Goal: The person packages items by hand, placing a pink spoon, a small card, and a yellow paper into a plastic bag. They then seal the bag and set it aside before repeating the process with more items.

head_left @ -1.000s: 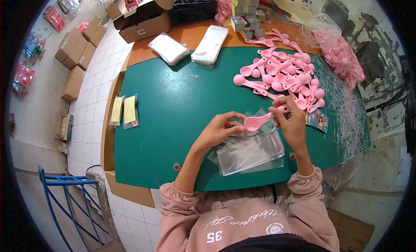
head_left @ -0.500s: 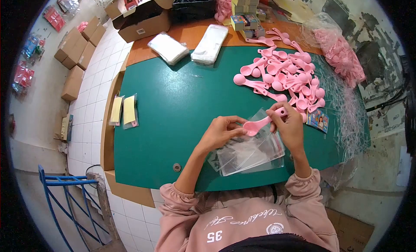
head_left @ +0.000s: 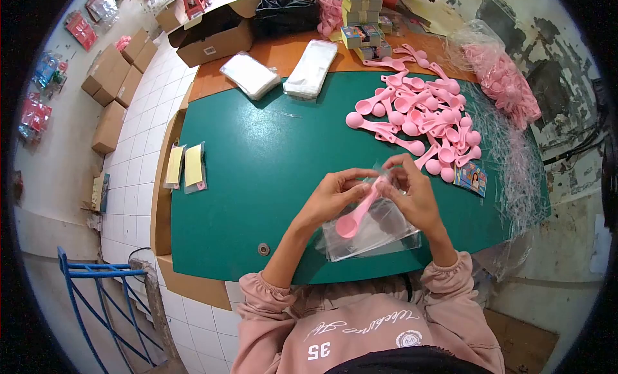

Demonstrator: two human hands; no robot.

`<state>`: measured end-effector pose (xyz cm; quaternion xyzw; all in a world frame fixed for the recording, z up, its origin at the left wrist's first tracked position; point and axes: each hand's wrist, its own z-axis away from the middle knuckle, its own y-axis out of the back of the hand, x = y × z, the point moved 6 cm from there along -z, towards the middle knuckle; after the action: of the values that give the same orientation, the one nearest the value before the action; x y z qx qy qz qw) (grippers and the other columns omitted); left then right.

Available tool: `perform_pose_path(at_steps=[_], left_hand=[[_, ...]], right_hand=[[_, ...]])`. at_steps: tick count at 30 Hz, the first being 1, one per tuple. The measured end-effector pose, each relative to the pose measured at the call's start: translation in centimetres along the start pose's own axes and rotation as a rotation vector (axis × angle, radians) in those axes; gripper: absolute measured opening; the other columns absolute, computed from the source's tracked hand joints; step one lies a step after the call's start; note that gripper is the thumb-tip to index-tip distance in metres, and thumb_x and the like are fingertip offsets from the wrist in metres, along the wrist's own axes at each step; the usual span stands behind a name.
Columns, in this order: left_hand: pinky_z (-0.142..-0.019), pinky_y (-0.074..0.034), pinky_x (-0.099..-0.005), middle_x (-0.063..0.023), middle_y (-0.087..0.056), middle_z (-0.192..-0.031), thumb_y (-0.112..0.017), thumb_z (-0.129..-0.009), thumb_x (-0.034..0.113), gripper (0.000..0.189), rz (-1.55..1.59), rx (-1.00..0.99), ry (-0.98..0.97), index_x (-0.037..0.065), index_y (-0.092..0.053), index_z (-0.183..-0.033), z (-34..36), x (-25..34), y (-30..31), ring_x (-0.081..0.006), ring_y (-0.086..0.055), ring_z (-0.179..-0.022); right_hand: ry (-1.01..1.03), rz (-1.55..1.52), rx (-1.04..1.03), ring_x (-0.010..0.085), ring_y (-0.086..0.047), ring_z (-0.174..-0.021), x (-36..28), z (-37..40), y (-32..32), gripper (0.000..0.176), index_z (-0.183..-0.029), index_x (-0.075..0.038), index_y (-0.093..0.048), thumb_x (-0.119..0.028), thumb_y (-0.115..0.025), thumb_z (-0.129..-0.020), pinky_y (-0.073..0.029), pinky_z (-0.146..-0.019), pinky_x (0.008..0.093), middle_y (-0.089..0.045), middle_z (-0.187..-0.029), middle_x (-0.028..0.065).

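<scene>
A pink measuring spoon (head_left: 349,224) slants between my hands, its bowl hanging toward me. My left hand (head_left: 336,195) is closed, thumb and index finger pinching the upper handle. The fingers of my right hand (head_left: 412,192) are closed about the handle's end. Thin clear plastic shows at the fingertips of both hands. Beneath the spoon lies a loose stack of clear plastic bags (head_left: 370,240) on the green table top (head_left: 257,181). Just beyond my right hand, a pile of pink measuring spoons (head_left: 425,110) spreads out, with a printed card (head_left: 471,179) beside it.
Two packed bags with yellow cards (head_left: 194,166) lie at the left edge. Two stacks of clear bags (head_left: 311,68) sit at the back, near bundled cards (head_left: 362,34). A plastic sack of pink spoons (head_left: 505,84) and crumpled film (head_left: 515,187) line the right side.
The spoon has swung from pointing left to slanting down toward me. My right hand has moved left, close to my left hand, and clear plastic now rises between the fingertips.
</scene>
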<state>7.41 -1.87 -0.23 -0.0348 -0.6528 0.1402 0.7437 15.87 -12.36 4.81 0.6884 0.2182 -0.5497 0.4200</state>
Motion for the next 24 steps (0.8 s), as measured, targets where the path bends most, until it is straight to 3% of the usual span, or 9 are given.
perform_pose_path(at_steps=[3,7,9,11,13,17,19,21,24], left_hand=[[-0.069,-0.046,-0.0233,-0.0063,-0.063,-0.089,-0.049,-0.090,0.020,0.029,-0.082,0.150,-0.014,-0.002,-0.057,-0.107,0.1,-0.1,1.1,-0.0082,-0.055,-0.076],[-0.065,-0.046,-0.0217,-0.0061,-0.063,-0.084,-0.044,-0.092,0.025,0.033,-0.084,-0.069,0.074,-0.003,-0.059,-0.101,0.3,-0.6,1.1,-0.0080,-0.056,-0.072],[-0.067,-0.047,-0.0213,-0.0076,-0.063,-0.085,-0.043,-0.093,0.025,0.034,-0.026,-0.124,0.079,-0.004,-0.058,-0.102,0.4,-0.3,0.8,-0.0094,-0.058,-0.075],[-0.064,-0.048,-0.0214,-0.0097,-0.064,-0.084,-0.041,-0.094,0.024,0.033,-0.206,0.031,0.092,-0.004,-0.058,-0.100,0.3,-0.2,2.0,-0.0105,-0.059,-0.072],[-0.064,-0.048,-0.0218,-0.0104,-0.064,-0.085,-0.041,-0.093,0.024,0.033,-0.065,0.062,0.050,-0.004,-0.058,-0.100,0.8,0.8,1.9,-0.0107,-0.059,-0.072],[-0.066,-0.049,-0.0234,-0.0123,-0.064,-0.088,-0.043,-0.093,0.025,0.033,-0.004,0.127,-0.022,-0.004,-0.058,-0.101,1.4,2.0,2.7,-0.0118,-0.060,-0.075],[-0.067,-0.049,-0.0235,-0.0122,-0.064,-0.088,-0.044,-0.092,0.025,0.033,-0.016,0.109,-0.056,-0.004,-0.058,-0.101,1.3,2.2,2.7,-0.0120,-0.060,-0.076],[-0.069,-0.049,-0.0236,-0.0121,-0.064,-0.089,-0.045,-0.092,0.025,0.033,-0.026,0.088,-0.083,-0.004,-0.057,-0.101,1.1,2.3,2.3,-0.0122,-0.060,-0.077],[-0.071,-0.048,-0.0233,-0.0125,-0.064,-0.089,-0.045,-0.092,0.024,0.032,0.003,0.062,-0.043,-0.004,-0.057,-0.102,1.1,2.3,2.1,-0.0128,-0.060,-0.079]], right_hand=[[0.067,-0.068,0.166,0.0082,-0.058,-0.071,1.2,0.0,0.7,0.011,-0.090,-0.001,-0.053,-0.009,-0.057,-0.083,-0.046,-0.061,0.0224,-0.059,-0.078,0.0073],[0.016,-0.180,0.124,0.0122,-0.059,-0.077,1.1,0.2,0.6,0.016,-0.087,-0.001,-0.057,-0.017,-0.055,-0.086,-0.046,-0.070,0.0274,-0.060,-0.081,0.0069],[0.461,0.081,-0.011,0.0184,-0.056,-0.088,-0.7,0.4,-0.4,0.031,-0.091,-0.001,-0.061,-0.029,-0.049,-0.089,-0.042,-0.082,0.0334,-0.060,-0.092,0.0078],[0.448,0.214,-0.069,0.0234,-0.050,-0.097,-1.3,0.8,-0.9,0.041,-0.095,-0.002,-0.063,-0.037,-0.043,-0.090,-0.037,-0.088,0.0366,-0.057,-0.101,0.0090],[0.268,-0.217,-0.018,0.0237,-0.049,-0.096,0.7,0.5,0.8,0.040,-0.098,-0.002,-0.064,-0.037,-0.045,-0.089,-0.038,-0.086,0.0343,-0.053,-0.107,0.0112],[-0.018,0.823,0.567,0.0312,-0.053,-0.093,5.1,1.6,14.8,0.036,-0.101,0.000,-0.059,-0.029,-0.057,-0.081,-0.042,-0.081,0.0387,-0.053,-0.101,0.0198],[-0.521,1.298,0.652,0.0354,-0.054,-0.092,8.2,4.1,19.4,0.039,-0.100,0.001,-0.059,-0.030,-0.062,-0.076,-0.042,-0.080,0.0418,-0.056,-0.097,0.0218],[-0.826,1.123,0.514,0.0372,-0.054,-0.091,10.6,5.6,20.7,0.043,-0.099,0.004,-0.058,-0.029,-0.064,-0.073,-0.042,-0.081,0.0421,-0.057,-0.095,0.0218],[-0.581,0.899,0.618,0.0371,-0.054,-0.093,13.4,6.3,22.4,0.042,-0.099,0.004,-0.059,-0.028,-0.063,-0.073,-0.041,-0.082,0.0413,-0.058,-0.093,0.0216]])
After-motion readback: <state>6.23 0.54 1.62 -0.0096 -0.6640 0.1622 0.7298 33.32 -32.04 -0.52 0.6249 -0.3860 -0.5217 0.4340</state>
